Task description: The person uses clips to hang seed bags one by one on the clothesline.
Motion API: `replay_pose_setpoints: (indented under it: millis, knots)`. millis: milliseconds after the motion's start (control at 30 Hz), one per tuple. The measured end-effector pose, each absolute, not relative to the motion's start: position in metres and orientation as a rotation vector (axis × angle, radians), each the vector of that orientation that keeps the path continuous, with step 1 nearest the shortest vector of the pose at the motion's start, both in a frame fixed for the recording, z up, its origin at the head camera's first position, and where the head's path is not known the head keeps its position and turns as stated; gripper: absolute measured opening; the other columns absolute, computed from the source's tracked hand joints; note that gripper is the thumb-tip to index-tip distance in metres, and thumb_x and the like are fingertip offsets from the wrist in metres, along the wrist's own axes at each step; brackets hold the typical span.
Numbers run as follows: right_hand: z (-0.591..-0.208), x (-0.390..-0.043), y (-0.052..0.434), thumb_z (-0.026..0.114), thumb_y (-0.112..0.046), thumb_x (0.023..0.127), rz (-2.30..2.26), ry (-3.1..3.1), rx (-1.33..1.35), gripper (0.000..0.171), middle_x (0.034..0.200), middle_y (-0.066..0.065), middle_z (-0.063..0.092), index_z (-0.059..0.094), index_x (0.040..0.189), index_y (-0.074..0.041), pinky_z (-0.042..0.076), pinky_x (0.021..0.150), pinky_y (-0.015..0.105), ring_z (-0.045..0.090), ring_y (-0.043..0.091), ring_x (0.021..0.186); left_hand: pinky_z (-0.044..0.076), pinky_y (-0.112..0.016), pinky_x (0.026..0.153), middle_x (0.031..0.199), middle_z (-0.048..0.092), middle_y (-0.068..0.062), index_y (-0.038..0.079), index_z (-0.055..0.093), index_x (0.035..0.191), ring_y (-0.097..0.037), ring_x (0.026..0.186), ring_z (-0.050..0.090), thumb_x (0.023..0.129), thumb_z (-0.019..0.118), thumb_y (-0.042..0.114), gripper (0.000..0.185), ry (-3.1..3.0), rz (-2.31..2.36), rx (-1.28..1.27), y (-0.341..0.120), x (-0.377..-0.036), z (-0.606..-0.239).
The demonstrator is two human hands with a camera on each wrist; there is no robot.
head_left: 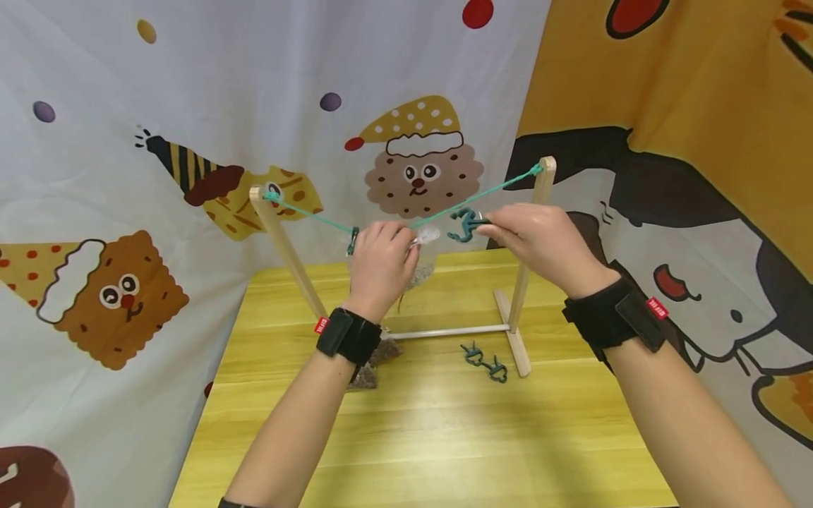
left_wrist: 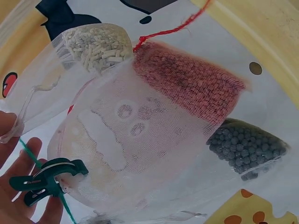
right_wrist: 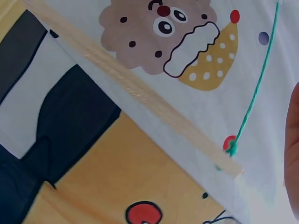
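A green string (head_left: 317, 217) sags between the two posts of a wooden rack (head_left: 531, 268) on the yellow table (head_left: 444, 430). My left hand (head_left: 381, 257) grips the top of a clear mesh bag (head_left: 427, 238) up at the string. One green clip (head_left: 352, 240) is clamped on the string just left of that hand. My right hand (head_left: 536, 238) pinches another green clip (head_left: 466, 224) close to the string, right of the bag. In the left wrist view the clip (left_wrist: 46, 179) sits on the string beside mesh bags (left_wrist: 140, 140) of white, red and grey pellets.
Two more green clips (head_left: 485, 361) lie on the table by the rack's right foot. A filled mesh bag (head_left: 376, 361) lies under my left wrist. A printed cloth backdrop (head_left: 127, 141) hangs behind. The right wrist view shows a rack post (right_wrist: 140, 98) and the string's knot (right_wrist: 231, 147).
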State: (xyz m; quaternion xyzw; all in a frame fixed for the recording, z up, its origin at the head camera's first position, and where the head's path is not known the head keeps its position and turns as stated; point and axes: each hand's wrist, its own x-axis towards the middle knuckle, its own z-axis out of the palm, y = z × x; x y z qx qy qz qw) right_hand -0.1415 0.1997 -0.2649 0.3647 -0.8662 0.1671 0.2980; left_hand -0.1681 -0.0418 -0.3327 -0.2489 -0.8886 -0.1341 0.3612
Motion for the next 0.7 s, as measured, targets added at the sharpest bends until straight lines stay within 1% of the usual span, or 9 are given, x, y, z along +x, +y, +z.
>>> replay_pose_setpoints:
  millis: [100,233,333,433,700]
  knots:
    - [-0.263,-0.148,0.191,0.057,-0.028,0.087,0.348,-2.292,1.014,0.021,0.058,-0.004,0.038,0.053,0.070,-0.015,0.031,0.054,0.022,0.036,0.009,0.055,0.037,-0.034,0.087,0.102,0.058,0.000,0.015,0.065,0.093,-0.019,0.098,0.049,0.089,0.054,0.026,0.016,-2.297,-0.343,-0.628,-0.042,-0.167,-0.332]
    - [-0.262,-0.154,0.181,0.058,-0.031,0.086,0.239,-2.228,1.066,0.024,0.058,-0.003,0.042,0.053,0.069,-0.015,0.036,0.053,0.023,0.042,0.010,0.055,0.038,-0.034,0.086,0.098,0.059,0.000,0.015,0.064,0.092,-0.019,0.095,0.050,0.089,0.054,0.025,0.014,-2.294,-0.353,-0.618,-0.041,-0.165,-0.330]
    - [-0.262,-0.156,0.176,0.061,-0.029,0.084,0.216,-2.193,1.083,0.023,0.058,-0.003,0.045,0.054,0.068,-0.015,0.039,0.053,0.024,0.046,0.010,0.056,0.039,-0.034,0.083,0.095,0.060,0.000,0.016,0.064,0.092,-0.018,0.091,0.051,0.089,0.055,0.025,0.013,-2.286,-0.357,-0.616,-0.039,-0.165,-0.329]
    - [-0.263,-0.157,0.172,0.063,-0.028,0.083,0.206,-2.197,1.098,0.022,0.057,-0.003,0.044,0.054,0.067,-0.014,0.040,0.054,0.023,0.047,0.010,0.056,0.039,-0.033,0.081,0.092,0.061,0.001,0.016,0.064,0.092,-0.018,0.088,0.051,0.088,0.056,0.025,0.012,-2.275,-0.353,-0.612,-0.039,-0.165,-0.329]
    - [-0.265,-0.160,0.166,0.065,-0.027,0.081,0.208,-2.255,1.109,0.017,0.059,-0.003,0.048,0.059,0.072,-0.013,0.040,0.053,0.022,0.047,0.009,0.057,0.039,-0.031,0.080,0.089,0.063,0.002,0.016,0.063,0.093,-0.016,0.086,0.052,0.089,0.056,0.022,0.010,-2.250,-0.392,-0.621,-0.040,-0.164,-0.328]
